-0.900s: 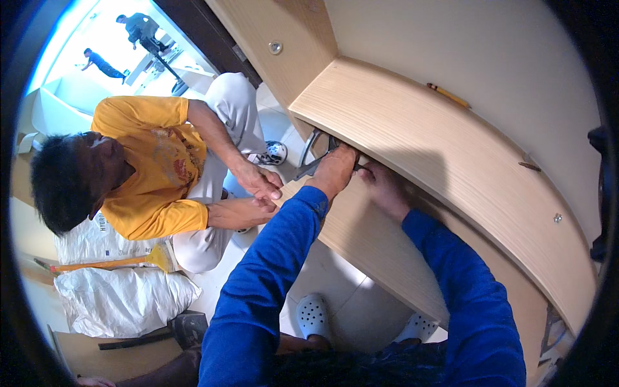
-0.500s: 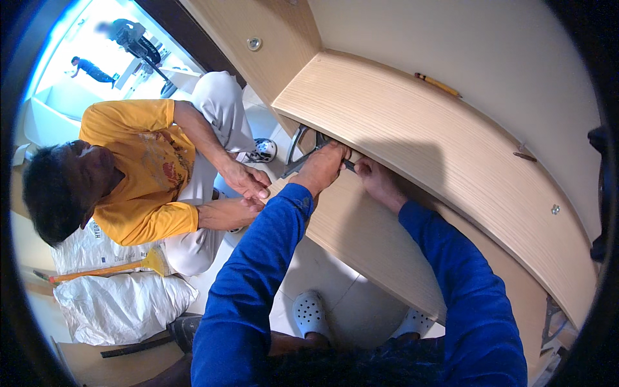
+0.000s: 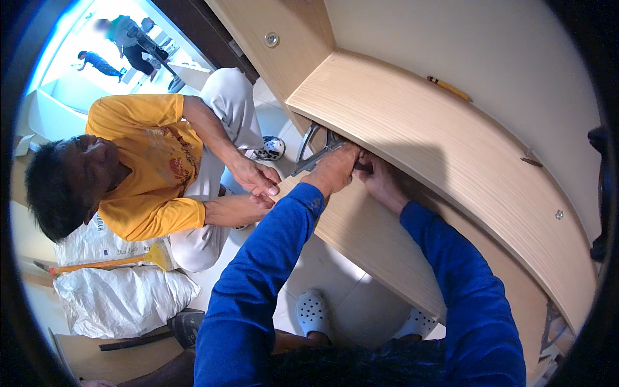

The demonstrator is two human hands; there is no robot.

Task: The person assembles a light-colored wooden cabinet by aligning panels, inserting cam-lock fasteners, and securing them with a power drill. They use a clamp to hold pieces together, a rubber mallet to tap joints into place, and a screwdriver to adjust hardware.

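Observation:
Between a light wood shelf point(image 3: 387, 103) and a wooden panel point(image 3: 367, 229) below it sits a dark grey metal bracket with curved arms point(image 3: 313, 149). My left hand point(image 3: 335, 171) is closed around the near end of this bracket. Close beside it, my right hand point(image 3: 382, 179) is pinched at the gap under the shelf's edge. Its fingertips meet something dark that I cannot make out. To the left, a seated person in a yellow shirt point(image 3: 148, 161) has both hands point(image 3: 261, 184) by the panel's left corner.
A pencil point(image 3: 450, 88) lies along the shelf's back edge, with metal fittings point(image 3: 559, 214) farther right. White sacks point(image 3: 126, 300) and a yellow-handled tool point(image 3: 109, 261) are at lower left. My feet in pale clogs point(image 3: 313, 313) are below the panel. Two more people work at far left.
The whole view has shifted slightly, moving the shelf and panel a little right. My right hand has drawn closer to my left hand at the bracket.

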